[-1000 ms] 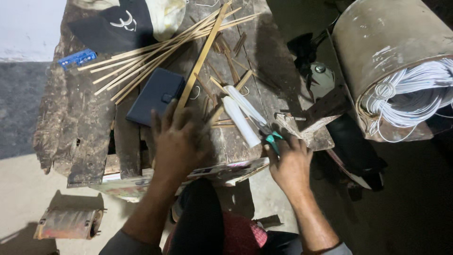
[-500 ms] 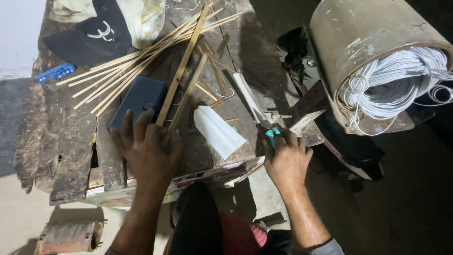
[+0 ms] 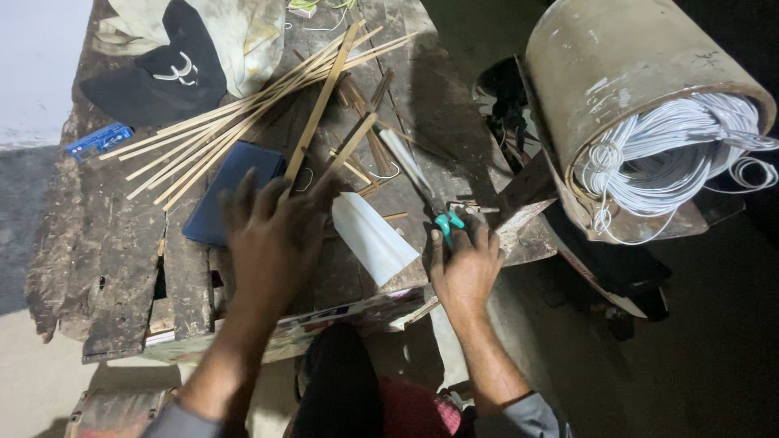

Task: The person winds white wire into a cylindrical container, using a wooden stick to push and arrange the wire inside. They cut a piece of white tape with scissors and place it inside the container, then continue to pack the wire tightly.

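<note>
The rough, dark wooden tabletop (image 3: 97, 268) is being used as the work place, and every spot below is being told from it. Just off its right edge, a big dusty drum (image 3: 625, 89) is lying on its side, with white wire (image 3: 673, 154) coiled inside.

At the far end of the tabletop, a black cap (image 3: 154, 85) is resting on pale cloth (image 3: 243, 40). Across the middle, a bundle of thin bamboo sticks (image 3: 243, 122) is lying fanned out. They look light and stiff, and would likely snap if bent hard, so they are best picked up near the middle. A flat dark blue case (image 3: 219, 195) is lying just under them.

Near the front edge, the left hand (image 3: 272, 235) is being held flat with fingers spread over the case and one stick; nothing is being gripped by it. Beside it, a white sheet (image 3: 373, 239) is lying, thin, soft and easy to crease.

At the front right corner, the right hand (image 3: 466, 268) is closed around pliers (image 3: 446, 223) with green handles. They look hard and fairly heavy, and are best held by the handles. A small blue thing (image 3: 99, 139) is lying at the left edge.
</note>
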